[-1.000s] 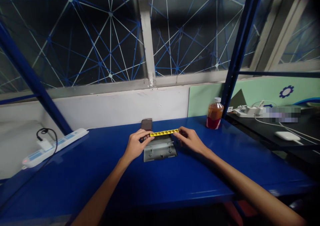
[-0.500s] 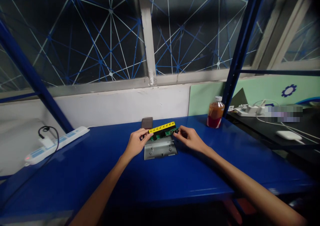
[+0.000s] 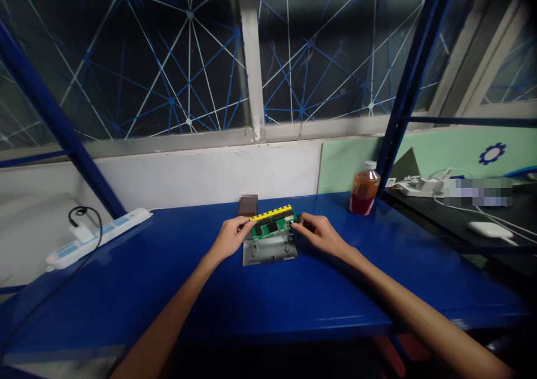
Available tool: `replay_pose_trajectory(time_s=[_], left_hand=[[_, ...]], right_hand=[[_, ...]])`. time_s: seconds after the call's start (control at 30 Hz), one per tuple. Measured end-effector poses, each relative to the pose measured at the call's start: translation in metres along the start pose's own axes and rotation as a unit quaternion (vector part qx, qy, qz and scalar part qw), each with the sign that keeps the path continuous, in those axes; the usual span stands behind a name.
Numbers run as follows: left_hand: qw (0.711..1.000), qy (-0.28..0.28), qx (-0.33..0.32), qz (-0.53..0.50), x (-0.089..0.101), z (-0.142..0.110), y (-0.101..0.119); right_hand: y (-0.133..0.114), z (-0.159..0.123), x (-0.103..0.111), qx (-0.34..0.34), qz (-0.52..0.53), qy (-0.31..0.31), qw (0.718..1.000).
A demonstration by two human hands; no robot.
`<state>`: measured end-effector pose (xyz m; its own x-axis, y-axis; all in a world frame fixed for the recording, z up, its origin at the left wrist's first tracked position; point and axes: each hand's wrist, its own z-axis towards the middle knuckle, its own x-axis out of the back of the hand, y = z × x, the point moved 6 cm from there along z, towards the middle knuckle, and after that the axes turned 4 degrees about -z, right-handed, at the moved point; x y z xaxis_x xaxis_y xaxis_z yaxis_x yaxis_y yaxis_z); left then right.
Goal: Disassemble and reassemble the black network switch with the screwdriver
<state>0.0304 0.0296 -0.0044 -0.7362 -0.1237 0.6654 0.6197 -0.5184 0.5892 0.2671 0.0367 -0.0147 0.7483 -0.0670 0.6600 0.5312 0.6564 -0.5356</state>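
Observation:
Between my two hands is a green circuit board (image 3: 274, 227) with black parts on its face and a yellow strip along its far edge. My left hand (image 3: 230, 236) pinches its left end between thumb and fingers. At the right end, my right hand (image 3: 316, 231) grips it the same way. The board is tilted, its green face towards me. Under and in front of it, a grey plastic cover (image 3: 271, 253) lies on the blue table, inner side up with small posts showing. The board hides the cover's far part.
Behind the board lies a dark flat object (image 3: 248, 204). A bottle of orange-brown drink (image 3: 364, 189) stands at the back right of the blue table (image 3: 201, 312). A white power strip (image 3: 100, 239) with a black cable lies at left. Chargers and cables cover the black table (image 3: 453, 211) at right.
My hands have turned the circuit board so more of its green face shows and less of the yellow strip. Both hands keep their hold. The view has shifted slightly.

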Motion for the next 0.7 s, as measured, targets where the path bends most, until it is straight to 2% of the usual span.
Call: replay_pose_trajectory(time_s=[0.23, 0.5, 0.7], left_hand=[[0.999, 0.019, 0.023, -0.040, 0.005, 0.000, -0.002], [0.997, 0.019, -0.031, -0.068, 0.009, -0.003, 0.016], [0.997, 0.010, -0.069, -0.027, 0.009, -0.004, 0.019]], right_hand=[[0.004, 0.000, -0.007, -0.019, 0.023, -0.047, 0.998], [0.009, 0.001, -0.009, -0.027, 0.017, -0.072, 0.997], [0.010, 0.001, -0.013, 0.005, -0.035, -0.068, 0.997]])
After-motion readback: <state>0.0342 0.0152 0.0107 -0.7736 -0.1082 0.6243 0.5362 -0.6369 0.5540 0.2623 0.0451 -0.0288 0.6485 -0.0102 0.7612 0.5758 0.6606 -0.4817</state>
